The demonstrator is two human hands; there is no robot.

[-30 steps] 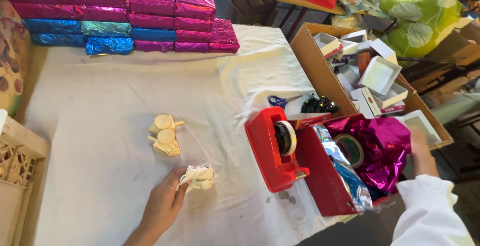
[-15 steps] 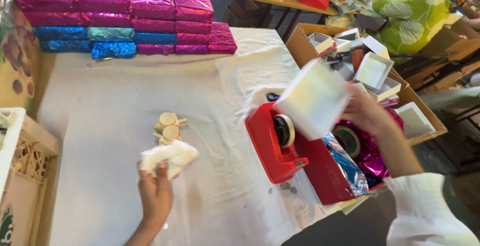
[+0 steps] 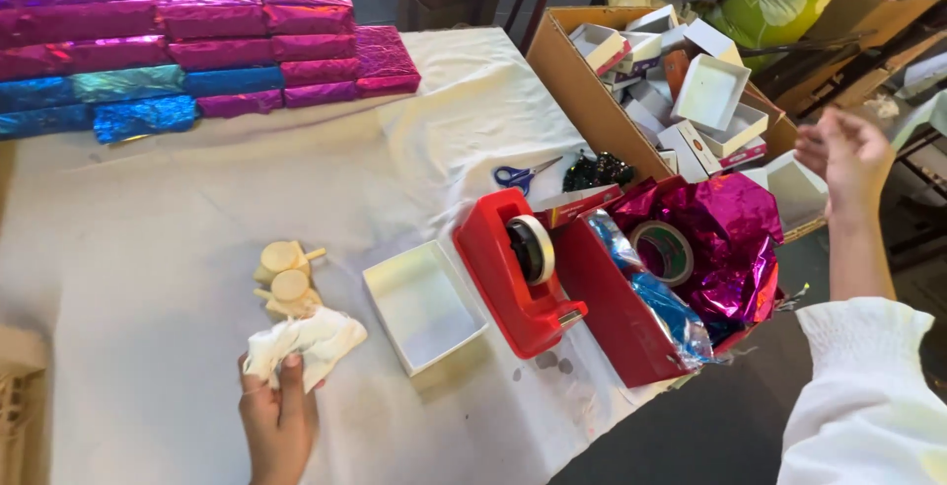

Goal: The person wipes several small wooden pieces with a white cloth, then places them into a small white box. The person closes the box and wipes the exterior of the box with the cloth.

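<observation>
Down low, crumpled white paper point(image 3: 304, 343) inside the clenched left-hand grip point(image 3: 279, 416); right hand point(image 3: 846, 154) empty, fingers loose.

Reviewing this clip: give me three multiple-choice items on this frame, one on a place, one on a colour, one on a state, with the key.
1. Where is the open white box?
A. on the cloth just left of the red tape dispenser
B. on the pink stack
C. inside the cardboard carton

2. What colour are the scissors' handles?
A. red
B. blue
C. green

3. What is the left hand doing?
A. lying flat and empty
B. pulling tape
C. gripping a crumpled white wad

Key: 1 A, the box lies on the cloth beside the dispenser; 2 B, the handle loops are blue; 3 C, thumb and fingers close on the wad.
</observation>
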